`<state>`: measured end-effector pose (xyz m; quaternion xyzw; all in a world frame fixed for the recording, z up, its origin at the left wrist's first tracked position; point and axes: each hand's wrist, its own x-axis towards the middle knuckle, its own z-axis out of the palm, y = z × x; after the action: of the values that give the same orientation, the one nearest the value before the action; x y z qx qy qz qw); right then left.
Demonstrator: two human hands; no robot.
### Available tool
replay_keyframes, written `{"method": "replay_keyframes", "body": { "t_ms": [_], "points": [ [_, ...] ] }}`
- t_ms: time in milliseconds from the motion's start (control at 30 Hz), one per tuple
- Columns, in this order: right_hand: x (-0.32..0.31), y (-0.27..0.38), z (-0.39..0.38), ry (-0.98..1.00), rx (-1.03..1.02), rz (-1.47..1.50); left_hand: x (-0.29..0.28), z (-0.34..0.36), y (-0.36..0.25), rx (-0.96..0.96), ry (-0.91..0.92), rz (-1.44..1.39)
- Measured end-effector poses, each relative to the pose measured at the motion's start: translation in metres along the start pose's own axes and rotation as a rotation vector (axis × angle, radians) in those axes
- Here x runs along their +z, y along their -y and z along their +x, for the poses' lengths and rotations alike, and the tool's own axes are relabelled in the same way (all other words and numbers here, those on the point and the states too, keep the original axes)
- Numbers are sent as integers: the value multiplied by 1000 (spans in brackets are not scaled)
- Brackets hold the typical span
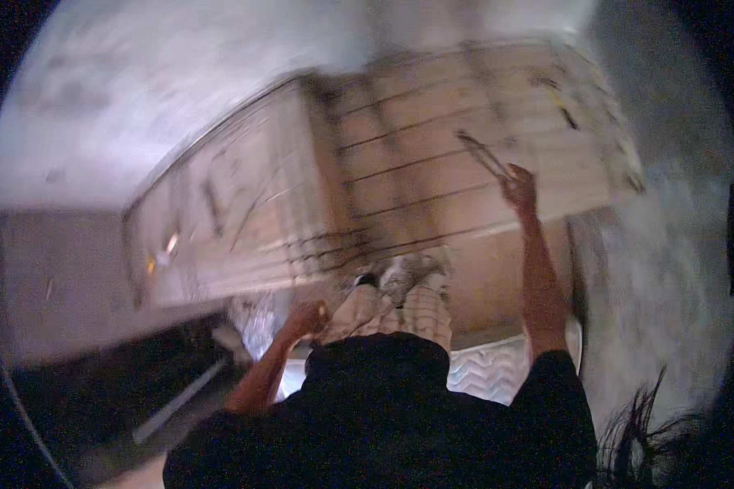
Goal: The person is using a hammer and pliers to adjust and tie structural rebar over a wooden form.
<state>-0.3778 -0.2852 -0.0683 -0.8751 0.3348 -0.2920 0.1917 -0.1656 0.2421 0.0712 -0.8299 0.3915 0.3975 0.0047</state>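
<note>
The picture is blurred. A light wooden piece (412, 138) spans the middle, with a flat section at the left and a lined section at the right. My right hand (517, 186) is closed on a long, thin, two-pronged tool (481, 149) over the lined section. My left hand (305, 318) is closed beside my checked-clad knees (424, 308), below the wood; what it holds, if anything, I cannot make out. A yellow-and-black tool (559, 103) lies on the wood at upper right, and a small shiny yellow-tipped thing (165, 251) at left.
A white quilted mattress or pad (489, 371) shows behind my body at the bottom. A dark object (81, 399) with a pale bar fills the lower left. Grey floor or wall surfaces surround the wood, and dark frayed strands (644, 424) hang at lower right.
</note>
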Motion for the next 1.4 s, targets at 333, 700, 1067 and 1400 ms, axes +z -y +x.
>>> {"method": "replay_keyframes", "body": {
  "t_ms": [333,700,1067,1400],
  "points": [
    [83,-80,47,-233,122,-465,122,-121,84,-255,-125,-316],
    [-21,-439,131,-16,-354,-1195,151,-204,94,-724,10,-888],
    [-33,-399,107,-290,-325,-1525,97,-155,218,-507,86,253],
    [39,-271,169,-47,-197,-913,-23,-81,152,-655,-298,592]
  ]
}}
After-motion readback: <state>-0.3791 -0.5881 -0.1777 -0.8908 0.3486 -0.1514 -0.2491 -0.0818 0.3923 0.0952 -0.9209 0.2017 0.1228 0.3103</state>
